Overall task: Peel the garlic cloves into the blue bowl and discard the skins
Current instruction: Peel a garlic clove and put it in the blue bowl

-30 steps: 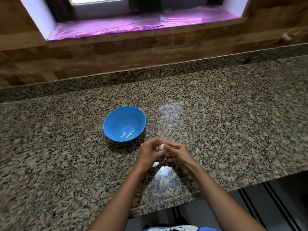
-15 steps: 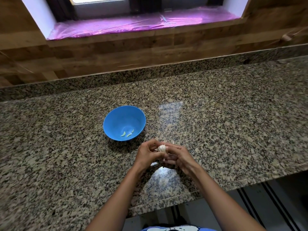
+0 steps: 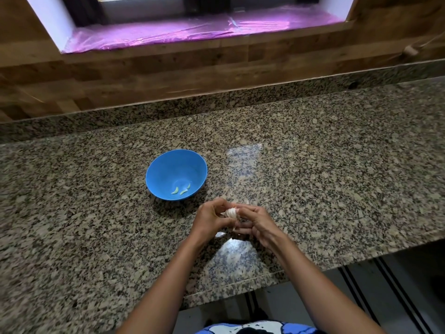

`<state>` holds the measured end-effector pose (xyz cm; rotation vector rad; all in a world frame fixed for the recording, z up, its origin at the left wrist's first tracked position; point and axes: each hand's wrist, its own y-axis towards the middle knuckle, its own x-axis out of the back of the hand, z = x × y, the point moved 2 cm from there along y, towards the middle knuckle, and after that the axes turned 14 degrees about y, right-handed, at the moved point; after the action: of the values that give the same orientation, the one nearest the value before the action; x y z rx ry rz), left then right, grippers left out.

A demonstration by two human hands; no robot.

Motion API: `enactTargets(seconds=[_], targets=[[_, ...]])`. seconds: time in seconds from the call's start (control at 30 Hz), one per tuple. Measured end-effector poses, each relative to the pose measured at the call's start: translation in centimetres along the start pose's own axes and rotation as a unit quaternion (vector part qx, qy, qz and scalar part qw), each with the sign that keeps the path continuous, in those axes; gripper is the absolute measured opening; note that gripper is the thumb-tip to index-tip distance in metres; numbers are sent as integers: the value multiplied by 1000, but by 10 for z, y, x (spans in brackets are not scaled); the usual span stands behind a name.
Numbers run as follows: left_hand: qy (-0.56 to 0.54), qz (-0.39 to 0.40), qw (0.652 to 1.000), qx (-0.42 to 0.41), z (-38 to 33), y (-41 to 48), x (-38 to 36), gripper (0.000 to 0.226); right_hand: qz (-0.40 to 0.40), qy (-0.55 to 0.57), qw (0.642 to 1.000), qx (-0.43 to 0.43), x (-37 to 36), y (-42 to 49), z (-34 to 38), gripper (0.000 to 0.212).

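Garlic held L hand + R hand; blue bowl nr.

Glossy speckled granite counter – smooth blue plastic bowl – wood-grain wall

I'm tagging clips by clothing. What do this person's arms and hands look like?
No sleeves show anywhere up to the frame's bottom edge. The left hand and right hand wear no gloves, and no watch or bracelet shows at the wrists. A blue, white and black garment shows at the bottom.
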<state>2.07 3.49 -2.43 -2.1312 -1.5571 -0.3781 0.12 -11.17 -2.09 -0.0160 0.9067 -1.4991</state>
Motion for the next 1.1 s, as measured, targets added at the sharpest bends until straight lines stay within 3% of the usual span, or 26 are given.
enactTargets(seconds=[0.2,0.37,0.53,0.67,0.77,0.9,1.1], targets=[[22,-20,1000,7,-7,-1,1,25,-35,-77,993,86,-13,1,-2,21],[32,-47,998,32,-7,7,13,35,-46,95,994,13,-6,6,-5,18],[291,-66,954,14,-4,16,27,44,-59,182,981,3,6,6,-1,29],[369,-49,928,-10,-9,16,14,56,-34,234,972,-16,10,3,-2,34],[296,-128,942,-91,-22,1,-3,37,-19,258,966,-17,11,0,-2,33],[128,-96,987,-32,-27,-12,-27,27,-20,259,966,-9,9,0,-4,34],[129,-132,982,-49,-31,-14,-33,27,11,253,967,-8,6,-1,-9,29]])
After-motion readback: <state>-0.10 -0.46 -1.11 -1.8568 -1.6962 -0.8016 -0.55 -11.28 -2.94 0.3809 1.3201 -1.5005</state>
